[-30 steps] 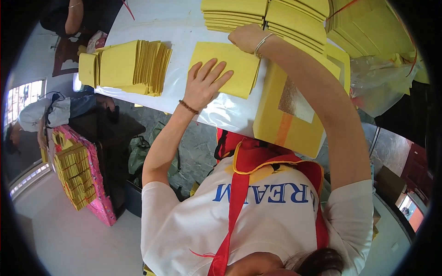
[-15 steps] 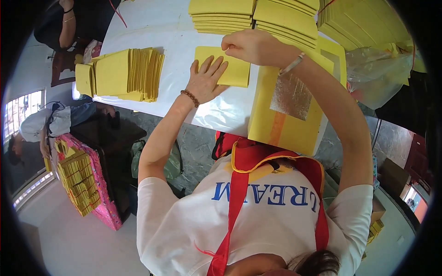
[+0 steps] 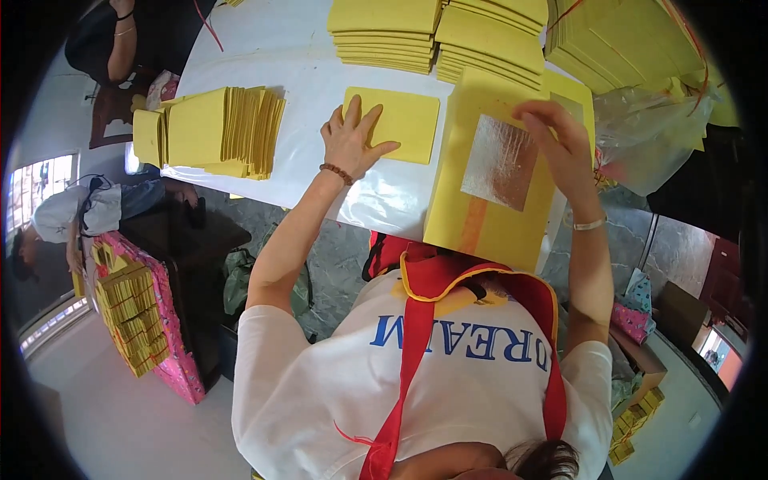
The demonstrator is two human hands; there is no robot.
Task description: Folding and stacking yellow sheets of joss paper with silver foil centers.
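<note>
A flat yellow paper piece, folded or envelope-like, lies on the white-covered table. My left hand rests on its left part with the fingers spread. To the right is a larger yellow sheet or stack of sheets, angled toward me, with an orange stripe near its lower edge. On it sits a shiny silver-brown rectangular patch; I cannot tell what it is made of. My right hand is over the patch's upper right corner, fingers loosely bent and apart, with nothing visible in them.
A row of folded yellow pieces stands at the left of the table. Yellow stacks lie at the far side. A clear plastic bag is at the right. Another person's arm shows at the far left.
My right hand has moved right and nearer, from the small yellow piece to over the shiny patch. The left hand stays on the piece, its thumb more spread.
</note>
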